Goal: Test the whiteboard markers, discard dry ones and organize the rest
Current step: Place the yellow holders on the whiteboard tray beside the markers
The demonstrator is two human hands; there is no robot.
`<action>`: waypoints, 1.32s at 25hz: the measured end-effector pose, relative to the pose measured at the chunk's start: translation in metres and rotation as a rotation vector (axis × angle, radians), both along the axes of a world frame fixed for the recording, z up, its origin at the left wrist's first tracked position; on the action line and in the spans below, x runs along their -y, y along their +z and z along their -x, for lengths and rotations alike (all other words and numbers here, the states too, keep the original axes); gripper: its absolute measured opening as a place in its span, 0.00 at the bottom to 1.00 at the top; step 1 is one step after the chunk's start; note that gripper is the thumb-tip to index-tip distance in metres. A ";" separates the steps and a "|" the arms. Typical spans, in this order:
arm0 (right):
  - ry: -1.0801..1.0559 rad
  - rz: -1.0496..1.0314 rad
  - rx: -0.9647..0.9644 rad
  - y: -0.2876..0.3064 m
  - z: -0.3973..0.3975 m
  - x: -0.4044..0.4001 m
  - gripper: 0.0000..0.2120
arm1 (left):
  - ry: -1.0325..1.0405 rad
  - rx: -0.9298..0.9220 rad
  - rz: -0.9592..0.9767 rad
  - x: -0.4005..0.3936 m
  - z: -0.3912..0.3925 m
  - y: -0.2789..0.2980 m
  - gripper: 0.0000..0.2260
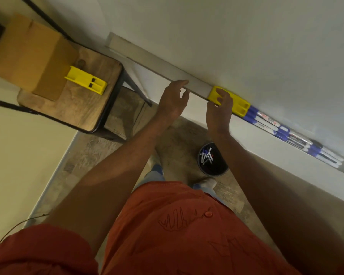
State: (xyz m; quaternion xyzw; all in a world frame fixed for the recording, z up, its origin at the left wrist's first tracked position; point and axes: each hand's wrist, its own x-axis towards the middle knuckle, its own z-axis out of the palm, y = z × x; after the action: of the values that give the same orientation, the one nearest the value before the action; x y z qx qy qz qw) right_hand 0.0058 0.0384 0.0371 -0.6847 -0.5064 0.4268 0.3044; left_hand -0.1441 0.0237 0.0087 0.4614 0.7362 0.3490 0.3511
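Head view, near to far. Your orange shirt [167,231] fills the near edge. Past it on the floor, right of your feet, sits a round black bin [213,159] holding a loose pile of blue-and-white marker pens [206,155].

Your left hand [174,100] is up at the grey whiteboard tray ledge [195,86], fingers relaxed and slightly spread, fingertips touching or just over the ledge edge; holding nothing. Your right hand [219,110] is just beside it to the right, fingers loosely curled over the left end of a yellow plastic slotted holder [239,105] that sits on the ledge. Can't tell if it's gripping or only resting.

Right of that holder, touching its end, a row of blue-capped white whiteboard markers [292,135] lies end to end along the ledge, running off right.

Far left: a wooden stool with a dark metal frame [83,108]. On it, a second yellow slotted holder [86,80] rests beside a brown cardboard box [28,56].
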 end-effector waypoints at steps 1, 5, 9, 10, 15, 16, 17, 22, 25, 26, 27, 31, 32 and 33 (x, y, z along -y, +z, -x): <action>0.046 0.015 -0.002 0.002 0.018 0.002 0.23 | 0.049 0.000 -0.004 0.007 0.018 -0.002 0.17; 0.234 0.093 -0.051 -0.004 0.097 0.011 0.22 | 0.227 -0.017 0.047 0.043 0.110 -0.014 0.17; 0.469 0.205 -0.045 -0.019 0.183 0.024 0.22 | 0.398 -0.192 0.099 0.079 0.200 -0.034 0.17; 0.514 0.217 -0.033 -0.023 0.202 0.028 0.22 | 0.450 -0.177 0.140 0.086 0.218 -0.039 0.18; 0.675 0.300 -0.026 -0.038 0.290 0.037 0.17 | 0.570 -0.175 0.216 0.104 0.289 -0.054 0.23; 0.679 0.315 -0.031 -0.043 0.305 0.037 0.14 | 0.575 -0.171 0.218 0.102 0.297 -0.058 0.22; 0.669 0.348 -0.040 -0.043 0.317 0.037 0.12 | 0.575 -0.170 0.238 0.100 0.303 -0.062 0.23; 0.484 0.559 -0.191 -0.056 0.348 0.027 0.12 | 0.568 -0.238 0.293 0.098 0.303 -0.084 0.24; 0.394 0.662 -0.287 -0.054 0.350 0.021 0.11 | 0.594 -0.201 0.248 0.099 0.300 -0.084 0.16; 0.382 0.679 -0.292 -0.055 0.348 0.019 0.11 | 0.598 -0.171 0.242 0.098 0.300 -0.085 0.14; 0.389 0.682 -0.269 -0.054 0.345 0.018 0.11 | 0.606 -0.146 0.231 0.098 0.299 -0.084 0.11; 0.377 0.615 -0.198 -0.045 0.315 0.012 0.10 | 0.602 -0.046 0.173 0.089 0.278 -0.071 0.08; 0.368 0.580 -0.185 -0.041 0.304 0.010 0.08 | 0.590 -0.032 0.148 0.086 0.267 -0.066 0.08; 0.348 0.551 -0.183 -0.037 0.288 0.008 0.06 | 0.581 -0.017 0.122 0.082 0.255 -0.059 0.10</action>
State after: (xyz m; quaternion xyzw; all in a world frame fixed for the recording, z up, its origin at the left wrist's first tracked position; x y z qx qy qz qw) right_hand -0.2824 0.0302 -0.0002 -0.6032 -0.4518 0.6530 0.0746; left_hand -0.3986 -0.0585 -0.0505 0.2121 0.8601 0.3860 0.2573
